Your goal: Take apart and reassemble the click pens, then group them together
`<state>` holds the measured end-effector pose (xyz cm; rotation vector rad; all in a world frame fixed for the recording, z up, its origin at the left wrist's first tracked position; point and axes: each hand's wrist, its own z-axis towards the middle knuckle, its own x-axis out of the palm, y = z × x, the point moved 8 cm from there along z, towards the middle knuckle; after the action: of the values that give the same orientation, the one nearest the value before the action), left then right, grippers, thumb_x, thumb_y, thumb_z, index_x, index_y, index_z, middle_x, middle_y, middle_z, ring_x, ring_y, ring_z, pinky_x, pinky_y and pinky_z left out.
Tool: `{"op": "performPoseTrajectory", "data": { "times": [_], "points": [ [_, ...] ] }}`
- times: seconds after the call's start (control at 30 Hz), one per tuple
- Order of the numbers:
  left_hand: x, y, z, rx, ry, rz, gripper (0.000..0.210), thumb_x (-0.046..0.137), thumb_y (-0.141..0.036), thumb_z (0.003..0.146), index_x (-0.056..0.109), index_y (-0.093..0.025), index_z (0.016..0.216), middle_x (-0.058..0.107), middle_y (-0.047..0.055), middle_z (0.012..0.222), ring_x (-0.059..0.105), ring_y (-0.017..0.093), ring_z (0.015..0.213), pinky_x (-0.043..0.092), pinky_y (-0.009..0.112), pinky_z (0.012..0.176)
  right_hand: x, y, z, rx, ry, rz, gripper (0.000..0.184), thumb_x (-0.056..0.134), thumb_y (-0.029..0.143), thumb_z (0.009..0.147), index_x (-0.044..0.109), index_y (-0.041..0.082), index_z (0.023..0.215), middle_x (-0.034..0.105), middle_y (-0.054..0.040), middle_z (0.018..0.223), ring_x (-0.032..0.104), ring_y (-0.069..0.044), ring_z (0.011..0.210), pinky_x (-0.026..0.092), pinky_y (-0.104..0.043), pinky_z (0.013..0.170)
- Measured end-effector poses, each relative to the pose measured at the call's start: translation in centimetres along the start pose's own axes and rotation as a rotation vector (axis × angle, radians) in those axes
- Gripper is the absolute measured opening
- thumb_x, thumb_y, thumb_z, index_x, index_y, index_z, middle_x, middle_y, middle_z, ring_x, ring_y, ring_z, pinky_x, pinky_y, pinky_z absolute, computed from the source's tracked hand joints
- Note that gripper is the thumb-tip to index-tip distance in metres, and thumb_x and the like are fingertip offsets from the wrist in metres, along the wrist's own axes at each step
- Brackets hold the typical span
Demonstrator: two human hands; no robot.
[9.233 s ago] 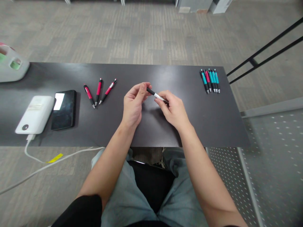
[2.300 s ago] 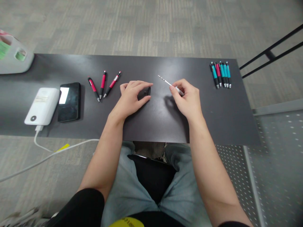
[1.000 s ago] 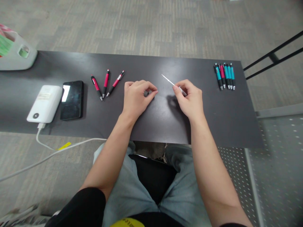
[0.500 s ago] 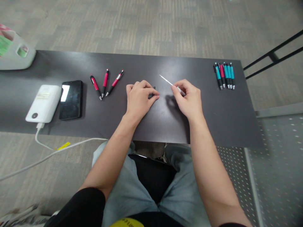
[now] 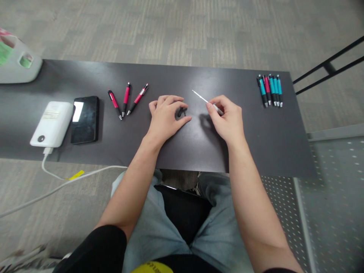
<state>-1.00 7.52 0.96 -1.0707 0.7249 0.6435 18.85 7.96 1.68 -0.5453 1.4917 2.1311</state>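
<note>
My left hand rests on the dark table, its thumb and index finger apart. Small dark pieces lie in the gap between them, partly hidden by the fingers; their kind is unclear. My right hand pinches a slim white stick with a thin pointed end, which looks like a pen refill. It tilts up and to the left, its thicker end partly covered by the fingers. Left of my left hand lie three red-and-black pens.
Several teal pens and one red pen form a row at the right end of the table. On the left are a black phone, a white power bank with its cable, and a white plastic container.
The thumb and index finger of my left hand have spread apart, baring the small dark pieces, and that hand has shifted slightly left. My right hand holds nearly the same pose.
</note>
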Motion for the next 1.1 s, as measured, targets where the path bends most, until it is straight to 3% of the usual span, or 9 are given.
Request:
{"op": "performPoseTrajectory", "data": {
  "times": [0.13, 0.23, 0.3, 0.47, 0.7, 1.1],
  "points": [
    [-1.0, 1.1, 0.3, 0.001, -0.025, -0.035, 0.047, 0.091, -0.043, 0.080, 0.071, -0.034, 0.121, 0.066, 0.002, 0.140, 0.054, 0.038, 0.132, 0.039, 0.060, 0.107, -0.2, 0.1, -0.1, -0.013, 0.001, 0.011, 0.018, 0.064, 0.045, 0.098, 0.068, 0.030, 0.088, 0.064, -0.0027, 0.075, 0.058, -0.025, 0.070, 0.043, -0.040, 0.067],
    [-2.2, 2.8, 0.7, -0.012, -0.080, -0.105, 0.041, 0.077, -0.050, 0.092, 0.069, -0.031, 0.127, 0.067, 0.005, 0.137, 0.058, 0.034, 0.128, 0.043, 0.053, 0.108, -0.3, 0.0, -0.1, -0.020, -0.006, 0.024, 0.018, 0.064, 0.045, 0.098, 0.068, 0.030, 0.089, 0.062, -0.0022, 0.074, 0.058, -0.024, 0.070, 0.042, -0.040, 0.067],
    [-2.6, 4.0, 0.9, -0.031, -0.093, -0.106, 0.032, 0.064, -0.042, 0.100, 0.068, -0.030, 0.130, 0.068, 0.007, 0.132, 0.060, 0.032, 0.123, 0.045, 0.050, 0.108, -0.3, 0.0, -0.1, -0.021, -0.010, 0.032, 0.018, 0.065, 0.045, 0.098, 0.068, 0.029, 0.088, 0.061, -0.0021, 0.074, 0.058, -0.024, 0.070, 0.042, -0.040, 0.068],
    [-1.2, 4.0, 1.1, 0.017, 0.024, 0.010, 0.044, 0.056, -0.026, 0.099, 0.063, -0.037, 0.141, 0.062, 0.003, 0.148, 0.052, 0.036, 0.133, 0.037, 0.060, 0.113, -0.4, -0.1, -0.1, -0.023, -0.010, 0.018, 0.018, 0.064, 0.045, 0.098, 0.067, 0.030, 0.088, 0.063, -0.0020, 0.076, 0.060, -0.025, 0.071, 0.044, -0.040, 0.068],
    [0.3, 2.7, 1.4, 0.061, 0.068, 0.010, 0.039, 0.047, -0.021, 0.102, 0.073, -0.039, 0.124, 0.069, -0.001, 0.139, 0.055, 0.035, 0.127, 0.038, 0.063, 0.108, -0.2, 0.1, -0.1, -0.026, 0.001, 0.015, 0.017, 0.064, 0.044, 0.098, 0.067, 0.031, 0.088, 0.063, -0.0015, 0.076, 0.061, -0.024, 0.071, 0.045, -0.040, 0.068],
    [-0.9, 4.5, 1.5, 0.032, -0.010, -0.033, 0.032, 0.050, -0.019, 0.098, 0.075, -0.033, 0.112, 0.073, 0.003, 0.129, 0.062, 0.031, 0.122, 0.043, 0.056, 0.111, -0.1, -0.1, -0.1, -0.028, 0.007, 0.013, 0.017, 0.064, 0.044, 0.098, 0.068, 0.031, 0.089, 0.063, -0.0022, 0.077, 0.061, -0.025, 0.072, 0.044, -0.040, 0.068]
  ]
}}
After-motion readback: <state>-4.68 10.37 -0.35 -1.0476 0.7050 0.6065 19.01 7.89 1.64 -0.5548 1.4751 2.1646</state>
